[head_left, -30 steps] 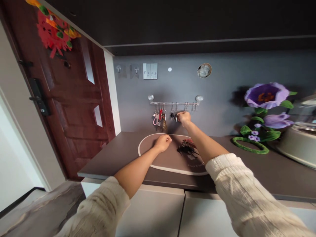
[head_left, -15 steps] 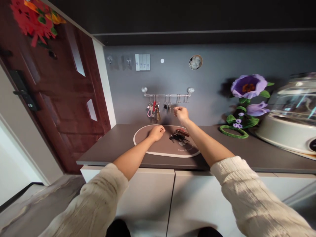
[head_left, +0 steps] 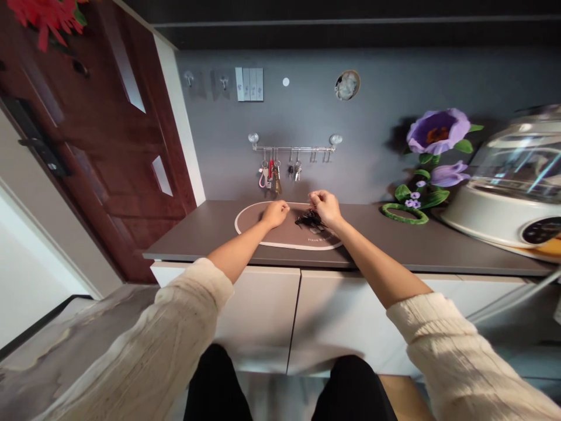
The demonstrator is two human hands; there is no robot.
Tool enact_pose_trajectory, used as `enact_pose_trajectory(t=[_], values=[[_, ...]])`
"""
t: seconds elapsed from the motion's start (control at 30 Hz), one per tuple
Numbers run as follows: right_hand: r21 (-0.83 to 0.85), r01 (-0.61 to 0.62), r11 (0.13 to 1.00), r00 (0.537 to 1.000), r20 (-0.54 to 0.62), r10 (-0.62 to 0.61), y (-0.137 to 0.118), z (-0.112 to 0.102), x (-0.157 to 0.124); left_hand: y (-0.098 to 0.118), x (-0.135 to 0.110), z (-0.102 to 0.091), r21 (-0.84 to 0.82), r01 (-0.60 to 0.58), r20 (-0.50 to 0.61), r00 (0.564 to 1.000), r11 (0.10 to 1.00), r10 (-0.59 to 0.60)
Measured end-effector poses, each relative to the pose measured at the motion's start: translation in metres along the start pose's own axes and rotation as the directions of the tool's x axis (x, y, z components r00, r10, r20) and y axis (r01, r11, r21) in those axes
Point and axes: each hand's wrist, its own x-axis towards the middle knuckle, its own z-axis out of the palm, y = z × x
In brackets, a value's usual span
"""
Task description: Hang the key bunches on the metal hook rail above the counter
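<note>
Over the left half of the brown oval mat [head_left: 252, 221], my left hand [head_left: 276, 214] is closed, fingers curled inward; whether anything is inside is hidden. My right hand [head_left: 325, 207] hovers just above the mat's right side in a pinch, and what its fingertips hold, if anything, is too small to make out. Under and beside it lies a pile of dark keys [head_left: 310, 219], partly covered by the hand. On the wall behind, a clear hook rail [head_left: 294, 149] carries several key bunches, among them a bunch with a red strap [head_left: 271, 171] and a small silver bunch [head_left: 298, 171].
To the right stand a purple crocheted flower [head_left: 438, 137] with a green ring base and a white appliance [head_left: 482, 213] with a clear cover. A dark red door [head_left: 114, 134] is at left. Dark shelving [head_left: 350, 26] overhangs the grey counter [head_left: 394, 245].
My right hand has dropped from near the hook rail to just over the key pile. My left hand stays over the mat. The view has tilted downward.
</note>
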Motion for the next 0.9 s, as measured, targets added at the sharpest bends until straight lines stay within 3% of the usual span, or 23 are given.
enact_pose_trajectory(t=[0.2, 0.33, 0.53, 0.9], values=[[-0.334, 0.118, 0.935, 0.992, 0.081, -0.096, -0.002, -0.002, -0.023, 0.022, -0.007, 0.003, -0.129, 0.116, -0.011, 0.993, 0.985, -0.119], [-0.458, 0.175, 0.872, 0.981, 0.152, -0.117, -0.001, -0.001, -0.028, 0.028, -0.013, 0.002, -0.101, 0.055, 0.003, 0.999, 0.993, -0.055], [-0.546, 0.192, 0.816, 0.979, 0.170, -0.116, 0.001, 0.001, -0.029, 0.021, -0.015, 0.006, -0.111, 0.027, 0.059, 0.998, 0.993, -0.020], [-0.580, 0.213, 0.787, 0.974, 0.193, -0.121, -0.001, 0.002, -0.032, 0.012, -0.011, 0.013, -0.081, -0.039, 0.129, 0.990, 0.996, 0.049]])
